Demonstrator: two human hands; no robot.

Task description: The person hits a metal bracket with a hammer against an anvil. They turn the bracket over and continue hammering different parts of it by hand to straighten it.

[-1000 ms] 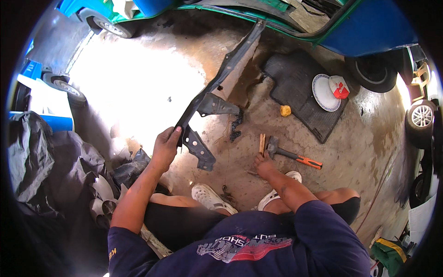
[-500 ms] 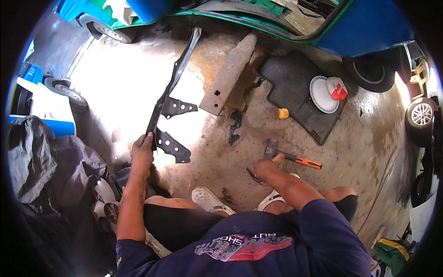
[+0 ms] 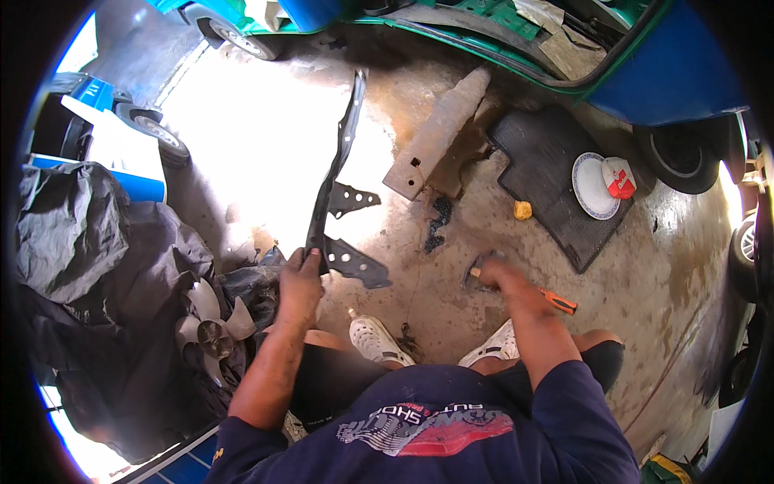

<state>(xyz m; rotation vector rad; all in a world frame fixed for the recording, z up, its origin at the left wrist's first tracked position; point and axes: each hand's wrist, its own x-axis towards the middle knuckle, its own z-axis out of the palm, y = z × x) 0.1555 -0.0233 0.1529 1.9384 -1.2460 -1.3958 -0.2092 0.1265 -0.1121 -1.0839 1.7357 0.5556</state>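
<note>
My left hand (image 3: 300, 278) is closed around the near end of a long black metal bracket (image 3: 324, 202). The bracket slants up and away, with two side arms pierced by round holes. At centre right my right hand (image 3: 498, 273) is closed low over a hammer (image 3: 558, 302) lying on the floor. The orange end of the hammer's handle shows beyond my wrist, while hand and forearm cover most of the rest. A small pale-yellow bit shows at my fingers; what they hold cannot be made out.
A rusty metal beam (image 3: 443, 133) lies ahead, beside a black floor mat (image 3: 548, 173) bearing a white plate (image 3: 595, 187) and a red-and-white packet (image 3: 619, 179). A yellow lump (image 3: 522, 210) sits near the mat. Dark sheeting (image 3: 72, 234) and a grey fan (image 3: 211, 331) are at left. A blue-green vehicle (image 3: 653, 64) stands beyond.
The view has shifted, so most things appear further right. My right hand has moved up over the hammer's head. The dark object beneath that hand no longer shows. My left hand still grips the bracket.
</note>
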